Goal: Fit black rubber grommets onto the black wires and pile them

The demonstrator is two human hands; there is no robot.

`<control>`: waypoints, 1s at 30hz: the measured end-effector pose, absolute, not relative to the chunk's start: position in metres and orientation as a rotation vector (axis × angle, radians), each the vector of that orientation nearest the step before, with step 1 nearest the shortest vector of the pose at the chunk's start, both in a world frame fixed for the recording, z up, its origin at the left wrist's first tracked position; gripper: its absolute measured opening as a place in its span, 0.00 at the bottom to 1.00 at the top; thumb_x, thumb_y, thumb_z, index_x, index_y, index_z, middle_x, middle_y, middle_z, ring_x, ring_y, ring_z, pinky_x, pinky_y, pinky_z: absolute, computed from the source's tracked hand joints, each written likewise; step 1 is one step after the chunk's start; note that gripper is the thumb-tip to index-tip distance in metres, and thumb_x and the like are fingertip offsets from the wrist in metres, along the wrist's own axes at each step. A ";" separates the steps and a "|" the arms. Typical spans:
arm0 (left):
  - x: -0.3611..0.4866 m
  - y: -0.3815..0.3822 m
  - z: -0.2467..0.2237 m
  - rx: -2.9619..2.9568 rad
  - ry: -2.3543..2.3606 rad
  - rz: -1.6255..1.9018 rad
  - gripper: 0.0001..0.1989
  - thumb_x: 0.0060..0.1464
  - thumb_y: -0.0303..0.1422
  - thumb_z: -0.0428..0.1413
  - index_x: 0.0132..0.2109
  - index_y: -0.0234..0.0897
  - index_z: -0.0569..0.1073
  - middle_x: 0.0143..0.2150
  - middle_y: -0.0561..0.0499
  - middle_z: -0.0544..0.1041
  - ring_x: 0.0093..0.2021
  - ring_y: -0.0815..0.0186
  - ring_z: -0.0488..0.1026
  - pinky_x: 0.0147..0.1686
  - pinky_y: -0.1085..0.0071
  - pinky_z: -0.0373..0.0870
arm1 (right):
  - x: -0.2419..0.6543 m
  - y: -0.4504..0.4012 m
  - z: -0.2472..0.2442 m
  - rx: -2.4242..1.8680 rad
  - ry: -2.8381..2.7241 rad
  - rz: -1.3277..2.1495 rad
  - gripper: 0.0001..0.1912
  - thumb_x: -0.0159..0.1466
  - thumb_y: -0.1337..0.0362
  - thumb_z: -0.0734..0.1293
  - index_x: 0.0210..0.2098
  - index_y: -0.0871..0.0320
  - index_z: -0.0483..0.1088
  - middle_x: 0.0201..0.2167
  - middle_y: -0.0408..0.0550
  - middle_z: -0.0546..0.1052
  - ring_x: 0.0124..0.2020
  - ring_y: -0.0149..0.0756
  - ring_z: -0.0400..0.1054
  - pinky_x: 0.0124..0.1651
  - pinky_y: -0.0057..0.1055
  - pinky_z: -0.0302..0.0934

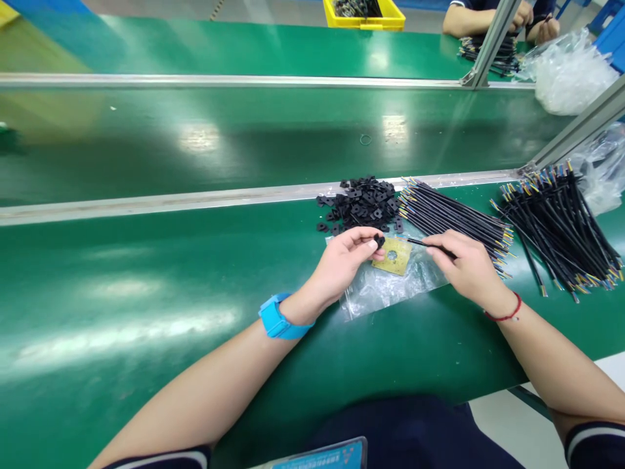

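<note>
Between the thumb and fingers of my left hand (344,260) is a small black plastic part (379,241). My right hand (463,266) pinches a black cable (424,243), whose stripped wire end points left toward that part; the two are apart. Just below them a yellowish square plate (393,256) with a round hole lies on a clear plastic bag (381,290). Behind my left hand is a heap of similar black parts (366,203). A row of black cables (452,215) with coloured wire ends lies behind my right hand.
A larger pile of black cables (561,228) lies at the right. A metal rail (195,198) runs behind the work area, and slanted posts (576,140) rise at the right. Across the bench are a co-worker's hands (544,29), plastic bags (569,75) and a yellow bin (365,23).
</note>
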State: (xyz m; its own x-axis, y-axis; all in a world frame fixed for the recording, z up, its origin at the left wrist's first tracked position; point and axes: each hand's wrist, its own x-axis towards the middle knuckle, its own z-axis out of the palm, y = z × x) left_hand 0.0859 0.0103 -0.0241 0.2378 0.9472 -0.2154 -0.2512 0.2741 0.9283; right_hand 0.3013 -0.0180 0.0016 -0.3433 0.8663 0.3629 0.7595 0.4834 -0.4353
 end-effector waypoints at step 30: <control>0.084 0.004 -0.017 0.987 0.846 0.852 0.13 0.39 0.33 0.66 0.34 0.33 0.75 0.28 0.53 0.77 0.25 0.71 0.74 0.31 0.73 0.73 | 0.291 -0.029 0.004 -1.201 -2.289 0.227 0.09 0.65 0.65 0.59 0.37 0.58 0.71 0.30 0.45 0.76 0.30 0.30 0.69 0.34 0.27 0.61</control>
State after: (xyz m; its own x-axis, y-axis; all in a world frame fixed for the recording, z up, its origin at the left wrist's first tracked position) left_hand 0.0844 0.0040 -0.0165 0.4129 0.8881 -0.2018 -0.2085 0.3079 0.9283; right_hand 0.2912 -0.0290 0.0041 -0.4567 0.8026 0.3838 0.7115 0.5885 -0.3840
